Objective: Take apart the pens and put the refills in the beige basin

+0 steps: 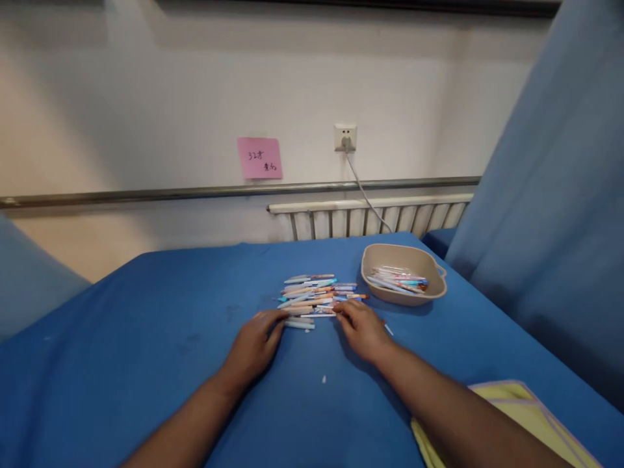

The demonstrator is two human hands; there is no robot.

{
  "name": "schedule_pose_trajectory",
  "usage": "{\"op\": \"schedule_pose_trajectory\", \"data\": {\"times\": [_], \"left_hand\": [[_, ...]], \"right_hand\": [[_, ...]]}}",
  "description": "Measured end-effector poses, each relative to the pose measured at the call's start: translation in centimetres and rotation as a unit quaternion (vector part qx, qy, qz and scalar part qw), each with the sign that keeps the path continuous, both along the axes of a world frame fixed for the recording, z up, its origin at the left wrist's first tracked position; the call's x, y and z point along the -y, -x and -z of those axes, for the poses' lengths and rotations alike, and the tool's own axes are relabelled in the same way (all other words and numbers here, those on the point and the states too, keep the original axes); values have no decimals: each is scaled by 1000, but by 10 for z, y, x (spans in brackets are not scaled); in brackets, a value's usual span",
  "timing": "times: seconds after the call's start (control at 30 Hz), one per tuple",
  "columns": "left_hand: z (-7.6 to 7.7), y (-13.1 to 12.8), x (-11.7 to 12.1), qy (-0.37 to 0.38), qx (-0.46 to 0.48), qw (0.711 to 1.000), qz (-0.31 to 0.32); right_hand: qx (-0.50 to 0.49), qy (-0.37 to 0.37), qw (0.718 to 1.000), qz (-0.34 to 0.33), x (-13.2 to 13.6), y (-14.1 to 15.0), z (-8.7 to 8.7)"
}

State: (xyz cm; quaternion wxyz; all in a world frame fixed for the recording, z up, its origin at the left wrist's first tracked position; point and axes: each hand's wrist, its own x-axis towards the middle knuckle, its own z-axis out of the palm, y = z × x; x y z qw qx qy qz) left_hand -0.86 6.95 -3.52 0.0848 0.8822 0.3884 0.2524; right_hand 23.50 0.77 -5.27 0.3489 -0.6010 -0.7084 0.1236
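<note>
Many slim pens [312, 292] lie side by side in a loose pile on the blue-covered table, in white, peach, grey and blue tones. My left hand [257, 338] is at the left ends of the nearest pens, thumb and fingers closed around them. On the other side, my right hand [361, 330] has its fingers pinched at the right end of a white pen at the pile's near edge. Part of the pile's right side is hidden behind that hand. Another pen [388, 328] shows just right of it.
A beige basin [403, 296] holding more pens stands at the back right. A folded yellow cloth [511, 416] lies under my right forearm. A small white scrap [324, 379] sits in front of the pile. Blue curtains [556, 214] hang at the right.
</note>
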Motion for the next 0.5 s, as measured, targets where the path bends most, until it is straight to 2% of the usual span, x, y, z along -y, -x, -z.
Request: {"op": "schedule_pose_trajectory", "data": {"times": [0.2,0.5], "left_hand": [[-7,-16,6,17,-56,995,78],[-9,-17,15,36,-92,993,71]], "right_hand": [[89,25,995,-42,1,18,-1],[193,66,979,2,5,27,-9]]}}
